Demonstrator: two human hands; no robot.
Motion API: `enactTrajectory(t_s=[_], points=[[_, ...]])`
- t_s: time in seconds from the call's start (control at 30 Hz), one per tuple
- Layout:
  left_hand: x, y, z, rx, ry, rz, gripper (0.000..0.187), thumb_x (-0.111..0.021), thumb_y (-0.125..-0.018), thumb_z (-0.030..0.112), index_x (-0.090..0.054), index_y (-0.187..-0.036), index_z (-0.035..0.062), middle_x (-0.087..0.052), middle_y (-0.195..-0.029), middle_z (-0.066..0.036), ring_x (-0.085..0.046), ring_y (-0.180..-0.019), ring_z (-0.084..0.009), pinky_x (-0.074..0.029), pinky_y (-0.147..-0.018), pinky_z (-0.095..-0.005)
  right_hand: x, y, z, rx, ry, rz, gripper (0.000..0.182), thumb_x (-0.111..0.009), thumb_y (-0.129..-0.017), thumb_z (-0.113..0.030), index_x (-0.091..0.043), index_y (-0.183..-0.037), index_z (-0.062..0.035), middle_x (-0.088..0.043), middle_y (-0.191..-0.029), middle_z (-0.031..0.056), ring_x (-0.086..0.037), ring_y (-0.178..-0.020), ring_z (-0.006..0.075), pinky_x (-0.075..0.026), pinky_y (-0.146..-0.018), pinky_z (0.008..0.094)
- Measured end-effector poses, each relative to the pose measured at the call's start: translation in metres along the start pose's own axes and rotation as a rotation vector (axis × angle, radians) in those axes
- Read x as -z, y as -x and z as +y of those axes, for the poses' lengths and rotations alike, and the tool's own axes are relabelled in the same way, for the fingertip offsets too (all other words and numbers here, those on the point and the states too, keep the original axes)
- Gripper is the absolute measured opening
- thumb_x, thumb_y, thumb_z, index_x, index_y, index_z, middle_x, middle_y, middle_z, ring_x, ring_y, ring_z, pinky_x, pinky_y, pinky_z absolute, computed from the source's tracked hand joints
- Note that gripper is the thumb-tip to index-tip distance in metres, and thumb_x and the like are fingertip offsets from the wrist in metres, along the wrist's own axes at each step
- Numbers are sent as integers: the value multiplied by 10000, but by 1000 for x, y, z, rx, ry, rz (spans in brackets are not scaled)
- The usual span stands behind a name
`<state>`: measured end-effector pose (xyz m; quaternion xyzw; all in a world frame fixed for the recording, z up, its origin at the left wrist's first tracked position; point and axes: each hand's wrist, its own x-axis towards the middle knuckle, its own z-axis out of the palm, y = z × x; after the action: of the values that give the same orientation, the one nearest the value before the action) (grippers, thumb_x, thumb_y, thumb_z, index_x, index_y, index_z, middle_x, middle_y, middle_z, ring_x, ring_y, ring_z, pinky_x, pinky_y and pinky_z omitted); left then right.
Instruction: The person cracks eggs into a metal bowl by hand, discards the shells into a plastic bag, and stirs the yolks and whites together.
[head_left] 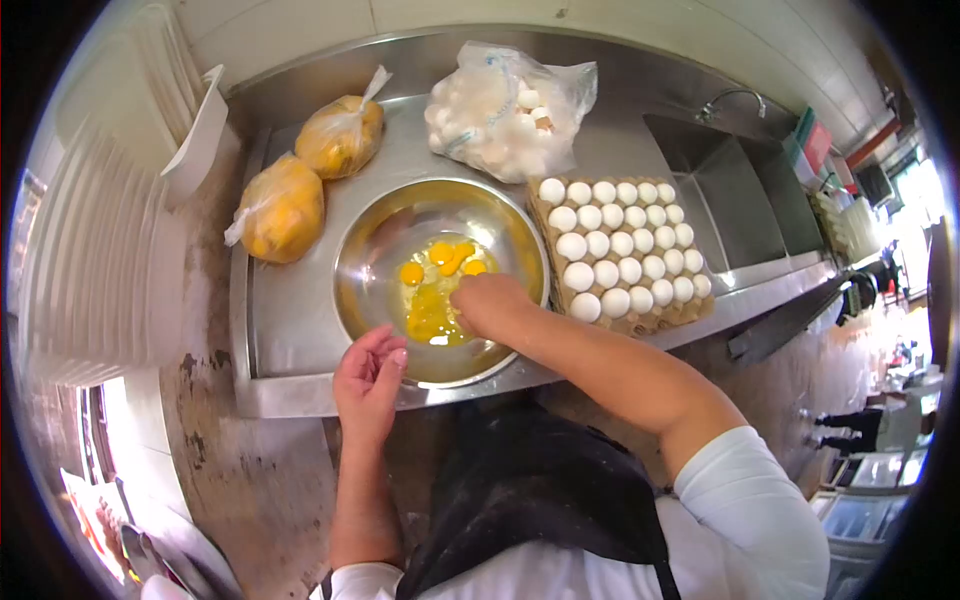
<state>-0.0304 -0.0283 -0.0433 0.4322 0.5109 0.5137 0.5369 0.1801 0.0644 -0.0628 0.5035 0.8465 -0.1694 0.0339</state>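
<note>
A wide steel bowl sits on the metal counter with several cracked eggs in its bottom, yolks and clear whites showing. My right hand is inside the bowl over the eggs, its fingers curled downward and closed. Whatever those fingers hold, if anything, is hidden. At the near left rim, my left hand is held with loosely bent fingers and the thumb apart, nothing in it. Close by on the right, a cardboard tray carries rows of white eggs.
Behind the bowl lies a clear plastic bag full of eggshells. Two knotted bags of yellow-orange food rest at the left. A sink with a tap is at the right; stacked white trays stand far left.
</note>
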Motion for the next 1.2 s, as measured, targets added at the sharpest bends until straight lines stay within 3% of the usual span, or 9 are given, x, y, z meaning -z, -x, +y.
enactTrajectory(t_s=[0.47, 0.53, 0.63, 1.13, 1.2], points=[[33, 21, -14, 13, 25, 76, 367, -635, -885, 1, -550, -1241, -22, -645, -1065, -100, -602, -943, -122, -488, -828, -248, -11, -22, -4, -20, 182, -117, 188, -566, -794, -104, -720, -880, -39, -704, -887, 147, -693, -836, 299, -550, -696, 424], [31, 20, -11, 12, 38, 86, 367, -634, -885, -2, -549, -1241, -23, -645, -1064, -100, -603, -945, -123, -489, -829, -247, -12, -25, -1, -120, 100, -123, 194, -562, -795, -111, -721, -889, -52, -700, -895, 150, -691, -836, 307, -550, -701, 422], [27, 18, -7, -21, 57, 78, 366, -636, -883, -5, -549, -1238, -27, -644, -1065, -101, -603, -949, -123, -488, -831, -242, -7, -20, 4, -84, 71, -33, 198, -564, -789, -111, -721, -900, -61, -695, -904, 159, -690, -841, 316, -549, -705, 428], [26, 21, -17, -12, 95, 48, 362, -633, -886, -5, -540, -1234, -36, -638, -1083, -104, -607, -976, -129, -489, -865, -249, -13, -7, 6, -25, 91, -122, 198, -551, -802, -143, -729, -884, -114, -683, -885, 136, -675, -829, 329, -539, -717, 442], [24, 22, -17, -28, 96, 68, 334, -617, -892, -2, -563, -1221, -20, -643, -1045, -91, -592, -939, -124, -492, -788, -248, -11, -5, 6, -30, 78, -117, 203, -548, -805, -141, -729, -891, -114, -683, -900, 137, -675, -842, 326, -538, -728, 439]])
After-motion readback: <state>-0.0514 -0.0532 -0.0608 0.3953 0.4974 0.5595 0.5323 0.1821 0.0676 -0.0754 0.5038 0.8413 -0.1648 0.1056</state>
